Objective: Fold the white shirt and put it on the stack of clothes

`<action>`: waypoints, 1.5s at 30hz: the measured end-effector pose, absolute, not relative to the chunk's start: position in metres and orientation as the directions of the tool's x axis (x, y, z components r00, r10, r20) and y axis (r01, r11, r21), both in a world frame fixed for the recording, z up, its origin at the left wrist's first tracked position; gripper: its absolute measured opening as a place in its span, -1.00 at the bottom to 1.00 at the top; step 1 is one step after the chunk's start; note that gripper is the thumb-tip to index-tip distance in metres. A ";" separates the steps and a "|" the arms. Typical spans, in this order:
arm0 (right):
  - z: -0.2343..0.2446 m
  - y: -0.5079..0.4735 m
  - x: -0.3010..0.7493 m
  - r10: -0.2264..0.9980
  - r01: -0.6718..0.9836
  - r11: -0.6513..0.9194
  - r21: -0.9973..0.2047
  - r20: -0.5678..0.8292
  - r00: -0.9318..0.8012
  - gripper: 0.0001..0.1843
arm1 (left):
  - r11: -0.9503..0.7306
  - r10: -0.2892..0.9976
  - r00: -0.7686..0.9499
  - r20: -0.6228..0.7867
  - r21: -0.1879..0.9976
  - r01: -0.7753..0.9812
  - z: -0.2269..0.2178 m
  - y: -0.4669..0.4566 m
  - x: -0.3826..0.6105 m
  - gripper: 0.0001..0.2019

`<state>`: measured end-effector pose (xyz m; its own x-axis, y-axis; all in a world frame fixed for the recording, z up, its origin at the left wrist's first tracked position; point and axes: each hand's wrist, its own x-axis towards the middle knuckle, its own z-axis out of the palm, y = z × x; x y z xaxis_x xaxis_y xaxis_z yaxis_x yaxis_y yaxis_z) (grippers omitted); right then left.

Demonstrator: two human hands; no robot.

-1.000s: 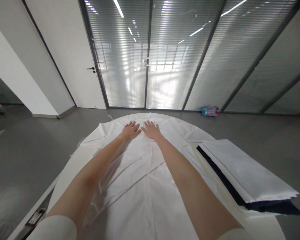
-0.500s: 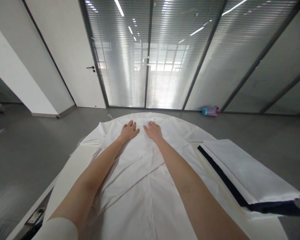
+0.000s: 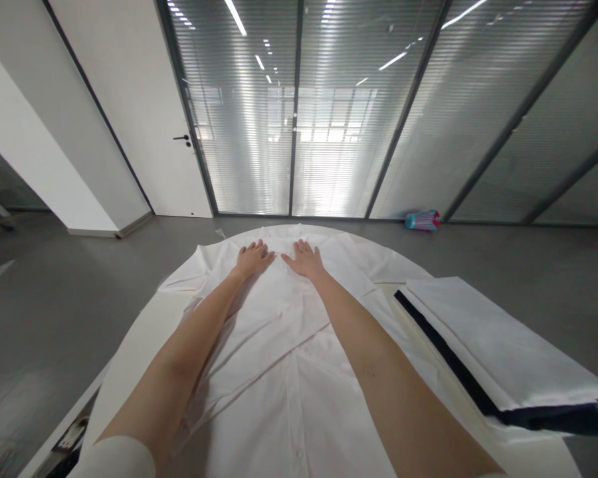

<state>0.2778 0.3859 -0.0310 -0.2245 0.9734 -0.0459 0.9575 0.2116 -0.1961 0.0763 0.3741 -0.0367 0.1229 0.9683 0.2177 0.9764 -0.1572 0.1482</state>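
A white button-front shirt lies spread over the table, its collar end at the far edge and its sleeves out to both sides. Creases run diagonally across its body. My left hand rests palm down on the upper part of the shirt, fingers stretched out. Beside it, a short gap away, my right hand also presses flat on the cloth with its fingers and thumb spread. The thumbs point toward each other.
On the table's right side lies a stack of folded white cloth with a dark cloth under it. The pale table has a rounded far edge. A blue and red cylindrical object lies on the floor by the glass partition.
My left hand has slid slightly to the left, its fingers staying flat on the shirt. The right hand's fingers have spread wider, almost in the same place.
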 end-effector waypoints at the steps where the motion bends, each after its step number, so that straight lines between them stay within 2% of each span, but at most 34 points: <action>1: -0.032 0.386 0.278 0.974 0.958 0.210 -0.194 -0.042 -0.222 -0.02 | -0.146 0.962 0.104 0.253 0.152 0.978 -0.035 0.375 0.079 -0.53; 3: -0.033 0.385 0.278 0.975 0.959 0.211 -0.190 -0.029 -0.221 -0.03 | -0.149 0.945 0.095 0.313 0.153 0.977 -0.034 0.378 0.084 -0.59; 7: -0.035 0.384 0.278 0.975 0.957 0.218 -0.190 -0.010 -0.224 -0.04 | -0.260 0.909 0.192 0.370 0.144 0.955 -0.036 0.381 0.089 -0.62; 11: -0.034 0.383 0.278 0.974 0.956 0.221 -0.193 0.005 -0.225 -0.05 | -0.248 0.920 0.179 0.349 0.163 0.955 -0.045 0.386 0.088 -0.60; 15: -0.033 0.381 0.278 0.975 0.955 0.221 -0.198 0.011 -0.223 -0.05 | -0.206 0.939 0.145 0.313 0.174 0.963 -0.048 0.388 0.090 -0.48; 21: -0.032 0.380 0.278 0.974 0.954 0.223 -0.201 0.006 -0.226 -0.06 | -0.123 0.967 0.094 0.236 0.110 0.986 -0.044 0.389 0.090 -0.42; 23: -0.031 0.377 0.277 0.973 0.955 0.231 -0.186 0.057 -0.224 -0.09 | -0.101 0.975 0.078 0.208 0.101 0.990 -0.044 0.389 0.091 -0.41; 25: -0.031 0.373 0.275 0.964 0.963 0.217 -0.162 0.191 -0.185 -0.15 | -0.090 0.978 0.070 0.197 0.097 0.991 -0.044 0.388 0.091 -0.41; 27: -0.031 0.369 0.274 0.936 0.971 0.189 -0.146 0.326 -0.133 -0.26 | -0.083 0.977 0.063 0.204 0.093 0.992 -0.044 0.387 0.092 -0.41; 29: -0.031 0.366 0.273 0.916 0.970 0.200 -0.142 0.378 -0.133 -0.37 | -0.079 0.975 0.057 0.216 0.095 0.992 -0.045 0.387 0.092 -0.41; 33: -0.034 0.366 0.275 0.924 0.951 0.270 -0.148 0.318 -0.212 -0.39 | -0.081 0.979 0.051 0.200 0.144 0.986 -0.046 0.389 0.091 -0.40; 40: -0.037 0.370 0.274 0.942 0.954 0.251 -0.162 0.270 -0.202 -0.39 | -0.064 0.982 0.030 0.189 0.179 0.982 -0.047 0.396 0.088 -0.41; 45: -0.036 0.367 0.275 0.927 0.949 0.273 -0.160 0.308 -0.215 -0.37 | -0.142 0.939 0.070 0.337 0.193 0.971 -0.044 0.388 0.089 -0.46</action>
<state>0.2747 0.3670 -0.0361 -0.2148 0.9268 0.3080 0.9487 0.2730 -0.1598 0.0886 0.3885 -0.0442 0.0702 0.9388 0.3372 0.9708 -0.1421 0.1933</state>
